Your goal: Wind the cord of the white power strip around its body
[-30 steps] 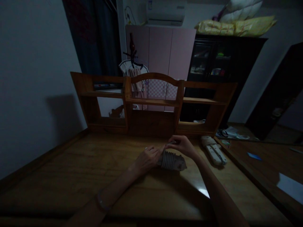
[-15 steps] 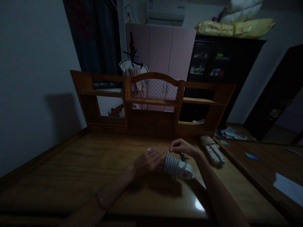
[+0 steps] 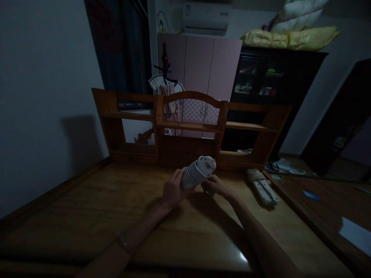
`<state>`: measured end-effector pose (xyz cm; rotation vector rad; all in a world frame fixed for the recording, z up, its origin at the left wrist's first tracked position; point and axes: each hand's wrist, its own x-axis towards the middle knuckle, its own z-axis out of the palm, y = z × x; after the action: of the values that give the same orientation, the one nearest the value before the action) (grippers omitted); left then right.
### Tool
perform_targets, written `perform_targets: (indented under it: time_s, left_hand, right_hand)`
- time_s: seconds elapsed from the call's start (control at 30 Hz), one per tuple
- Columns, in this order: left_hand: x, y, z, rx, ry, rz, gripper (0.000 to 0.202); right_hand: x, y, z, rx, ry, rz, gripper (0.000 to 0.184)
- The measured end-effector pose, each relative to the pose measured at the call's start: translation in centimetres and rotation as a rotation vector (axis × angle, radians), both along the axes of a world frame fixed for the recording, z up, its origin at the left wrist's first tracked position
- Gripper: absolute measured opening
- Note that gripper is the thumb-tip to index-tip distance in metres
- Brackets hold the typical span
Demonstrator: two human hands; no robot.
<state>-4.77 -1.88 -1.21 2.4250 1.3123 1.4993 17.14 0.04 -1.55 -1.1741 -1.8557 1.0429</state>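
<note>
A white power strip with its cord wound round it in several turns is held above the desk, one end tilted up towards the far right. My left hand is closed round its lower left part, which the fingers and palm partly hide. Close under the raised end, on the right, is my right hand. Its fingers are curled together beside the wound cord, and what they grip is hidden in shadow. A second power strip, also wrapped in its cord, lies on the desk to the right.
The wooden desk carries a low open shelf along its back. A wall borders the left side. At the right, a lower brown surface holds a blue card and a white sheet. The room is dim.
The power strip has been lifted and turned, so its right end now points up and away. My left hand has rotated with it. My right hand has moved from above the cord to underneath.
</note>
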Motion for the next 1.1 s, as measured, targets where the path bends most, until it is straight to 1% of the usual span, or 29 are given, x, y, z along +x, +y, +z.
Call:
perform_targets:
  time_s: [0.07, 0.13, 0.23, 0.27, 0.33, 0.4, 0.47, 0.6, 0.7, 0.8, 0.93, 1.03, 1.1]
  left_hand:
    - [-0.1, 0.8, -0.1, -0.071, -0.093, 0.108, 0.064]
    - [-0.5, 1.7, -0.4, -0.141, -0.148, 0.185, 0.063]
    - [-1.2, 2.9, -1.0, -0.238, -0.173, 0.256, 0.055]
    - [-1.4, 3.2, -1.2, -0.265, -0.169, 0.275, 0.054]
    - [-1.8, 3.7, -1.6, -0.313, -0.156, 0.326, 0.053]
    - [-2.1, 4.2, -2.0, -0.361, -0.139, 0.378, 0.054]
    - [-2.3, 4.7, -2.5, -0.402, -0.115, 0.398, 0.054]
    - [-2.4, 5.5, -3.5, -0.520, -0.016, 0.378, 0.055]
    - [-2.1, 5.3, -3.7, -0.559, 0.056, 0.356, 0.066]
    - [-1.6, 4.3, -3.4, -0.517, 0.124, 0.326, 0.069]
    - [-1.3, 3.1, -2.7, -0.425, 0.288, 0.280, 0.071]
    - [-1.2, 2.6, -2.5, -0.351, 0.418, 0.174, 0.072]
    - [-0.9, 2.4, -2.4, -0.298, 0.480, 0.098, 0.069]
  right_hand:
    - [-1.2, -0.2, -0.1, 0.081, -0.012, 0.015, 0.036]
    - [-2.2, -0.7, -0.2, 0.183, -0.016, -0.007, 0.035]
    - [-3.3, -1.5, -0.5, 0.276, -0.017, -0.050, 0.051]
    - [-3.6, -1.7, -0.5, 0.298, -0.024, -0.057, 0.053]
    - [-4.0, -2.1, -0.5, 0.324, -0.034, -0.041, 0.048]
    - [-4.2, -2.3, -0.5, 0.322, -0.021, 0.003, 0.040]
    - [-4.3, -2.3, -0.4, 0.307, 0.016, 0.048, 0.038]
    - [-4.0, -1.9, -0.3, 0.278, 0.089, 0.083, 0.038]
    - [-3.8, -1.7, -0.2, 0.276, 0.094, 0.060, 0.031]
    - [-3.9, -1.9, -0.1, 0.329, 0.031, 0.038, 0.032]
    - [-4.4, -2.5, 0.0, 0.442, -0.112, 0.014, 0.035]
    - [-4.5, -2.8, 0.1, 0.528, -0.256, -0.040, 0.031]
    - [-4.4, -2.8, 0.2, 0.598, -0.395, -0.125, 0.028]
